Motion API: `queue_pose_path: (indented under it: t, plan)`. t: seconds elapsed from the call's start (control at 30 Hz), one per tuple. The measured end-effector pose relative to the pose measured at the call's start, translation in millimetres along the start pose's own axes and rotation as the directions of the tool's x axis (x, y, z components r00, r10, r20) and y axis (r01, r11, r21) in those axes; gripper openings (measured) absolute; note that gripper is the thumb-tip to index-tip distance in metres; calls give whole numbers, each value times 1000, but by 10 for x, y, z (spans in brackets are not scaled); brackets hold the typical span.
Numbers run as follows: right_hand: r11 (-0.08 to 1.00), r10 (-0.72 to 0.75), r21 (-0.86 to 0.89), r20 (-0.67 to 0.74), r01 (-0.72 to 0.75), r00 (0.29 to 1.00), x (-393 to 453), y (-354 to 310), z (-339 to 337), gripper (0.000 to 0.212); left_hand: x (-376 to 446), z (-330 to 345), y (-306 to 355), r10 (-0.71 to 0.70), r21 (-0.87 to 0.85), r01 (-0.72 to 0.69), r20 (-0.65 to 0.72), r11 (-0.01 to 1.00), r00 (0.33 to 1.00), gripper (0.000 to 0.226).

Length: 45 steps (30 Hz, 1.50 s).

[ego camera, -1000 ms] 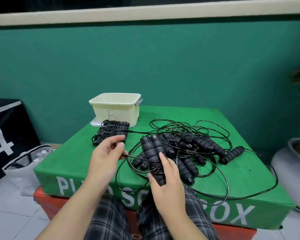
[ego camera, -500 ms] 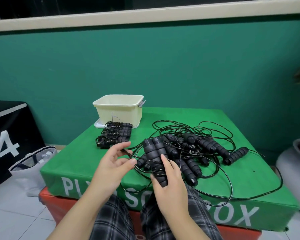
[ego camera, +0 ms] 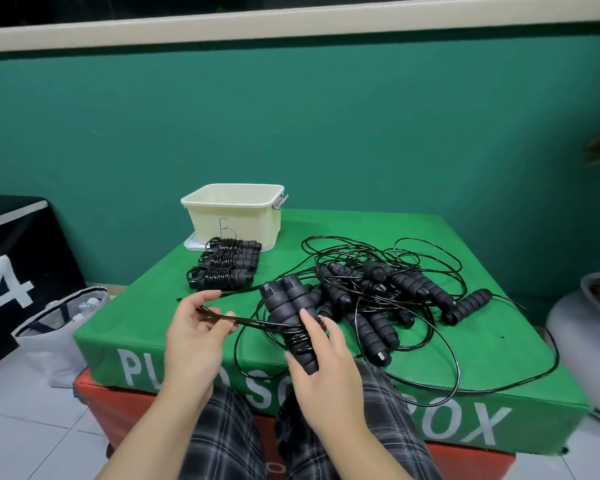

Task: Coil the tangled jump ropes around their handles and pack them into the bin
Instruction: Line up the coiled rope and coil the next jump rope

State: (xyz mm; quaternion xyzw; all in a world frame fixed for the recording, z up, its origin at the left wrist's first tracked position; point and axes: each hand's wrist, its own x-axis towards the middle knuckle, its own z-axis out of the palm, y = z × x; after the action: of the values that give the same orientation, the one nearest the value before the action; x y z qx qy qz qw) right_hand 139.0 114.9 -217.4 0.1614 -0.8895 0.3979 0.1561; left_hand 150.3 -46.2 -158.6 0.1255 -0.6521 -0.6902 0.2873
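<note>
My right hand (ego camera: 321, 372) grips a pair of black foam handles (ego camera: 286, 308) held side by side, with a few turns of black rope wound round their lower part. My left hand (ego camera: 196, 329) pinches the same rope (ego camera: 253, 321) and holds it taut to the left of the handles. A tangle of black jump ropes (ego camera: 381, 296) with several foam handles lies on the green box top to the right. Three coiled ropes (ego camera: 226, 266) lie in a row in front of the cream bin (ego camera: 234, 211) marked B, at the back left of the box.
The green padded box (ego camera: 482, 355) sits on a red one (ego camera: 90, 403), with rope loops hanging over its front edge. A white bag (ego camera: 45, 327) and a black box with a 4 stand on the floor at left. A grey pot (ego camera: 586, 320) stands at right.
My left hand has pulled the rope out to the left and made it taut. Turns of rope now show around the handles in my right hand.
</note>
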Motion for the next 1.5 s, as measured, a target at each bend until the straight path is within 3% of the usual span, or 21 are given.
queue_pose_path:
  t: [0.1, 0.17, 0.23, 0.33, 0.4, 0.47, 0.5, 0.53, 0.63, 0.67, 0.73, 0.87, 0.97, 1.13, 1.33, 1.5]
  plan:
    - [1000, 10, -8, -6, -10, 1000, 2, 0, -6, 62, -17, -17, -68, 4, 41, -1, -84, 999, 996, 34]
    - [1000, 22, 2, -22, -22, 1000, 0, 8, -12, 63, -26, -74, -98, 29, 196, -13, -79, 980, 996, 28]
    - [999, 31, 21, -44, -30, 999, 4, 18, -14, 64, -25, -151, -105, 18, 414, -23, 15, 910, 1000, 27]
    - [997, 60, 59, -90, -55, 994, 16, 35, -3, 67, -27, -260, -77, -64, 695, -89, 191, 713, 980, 25]
    - [996, 67, 63, -98, -61, 993, 21, 34, 1, 67, -65, -299, -39, -105, 840, -180, 269, 511, 957, 33]
    - [997, 65, 53, -101, -60, 993, 29, 32, 0, 66, -97, -305, -30, -77, 904, -288, 327, 315, 942, 48]
    - [997, 62, 43, -99, -58, 993, 30, 31, 3, 65, -99, -294, -36, -54, 899, -331, 360, 286, 932, 52]
    - [998, 54, 27, -96, -52, 994, 27, 19, 4, 65, -105, -272, -33, -34, 871, -369, 401, 324, 916, 51]
    - [1000, 6, -22, -102, -8, 995, 9, 7, 29, 67, -152, -142, -19, -27, 708, -407, 515, 577, 857, 24]
    - [1000, -7, -29, -100, 4, 995, 5, 9, 32, 68, -180, -86, -16, -22, 660, -402, 535, 635, 844, 14]
    - [999, -14, -40, -68, 11, 998, 7, 10, 31, 71, -240, -3, -5, -3, 601, -383, 540, 702, 842, 15]
    - [998, -28, -52, -29, 27, 999, 8, 11, 25, 70, -245, 2, -66, 101, 583, -445, 527, 680, 844, 19]
    - [999, -42, -32, -38, 41, 998, -10, -4, 40, 71, -217, -39, -118, 194, 599, -469, 465, 649, 864, 5]
    - [999, -49, -1, -28, 49, 998, -18, -7, 39, 73, -219, -56, -202, 193, 623, -526, 522, 579, 831, 33]
    - [989, 31, 147, -9, -30, 999, -22, -35, 27, 73, -277, -123, -263, 148, 541, -497, 562, 679, 814, 17]
    - [967, 54, 250, 15, -56, 998, -26, -62, 19, 71, -212, -144, -398, 36, 485, -341, 535, 805, 844, 26]
